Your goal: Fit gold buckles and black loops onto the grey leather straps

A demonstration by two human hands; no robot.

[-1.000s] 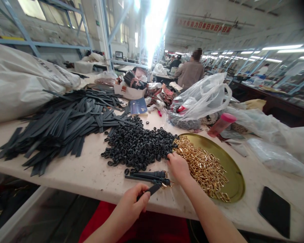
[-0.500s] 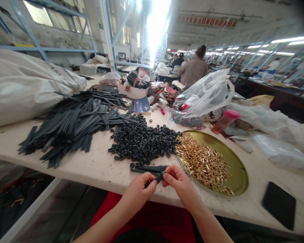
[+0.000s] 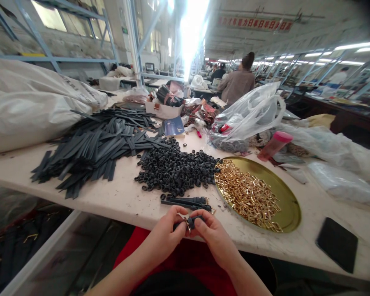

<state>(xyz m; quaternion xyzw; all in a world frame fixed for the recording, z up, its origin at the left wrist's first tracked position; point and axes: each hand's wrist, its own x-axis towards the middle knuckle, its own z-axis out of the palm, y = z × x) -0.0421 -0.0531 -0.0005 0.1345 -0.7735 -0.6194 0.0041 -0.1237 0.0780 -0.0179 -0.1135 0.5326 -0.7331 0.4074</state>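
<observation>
A dark strap [image 3: 198, 219] with a gold buckle [image 3: 188, 224] is between my two hands at the table's front edge. My left hand [image 3: 169, 231] is closed on the strap at the buckle's left side. My right hand [image 3: 215, 233] pinches the strap just right of the buckle; its far end is hidden by the fingers. Just beyond the hands lie several dark straps [image 3: 185, 202] with buckles at their right ends. Behind them is a heap of small black loops [image 3: 179, 168]. Gold buckles [image 3: 248, 193] fill much of a round gold tray [image 3: 288, 205] on the right.
Loose dark strips [image 3: 92, 150] are piled at the left beside a big white sack [image 3: 27, 107]. A black phone-like slab [image 3: 337, 244] lies at the right. Farther back are a pink-lidded jar [image 3: 275, 146], a clear plastic bag [image 3: 253, 119], a blue booklet [image 3: 174, 126] and a seated person [image 3: 238, 84].
My hands have drawn slightly closer to me and together. The strap has turned between my fingers, so the gold buckle now shows. Buckled ends of the straps on the table are uncovered.
</observation>
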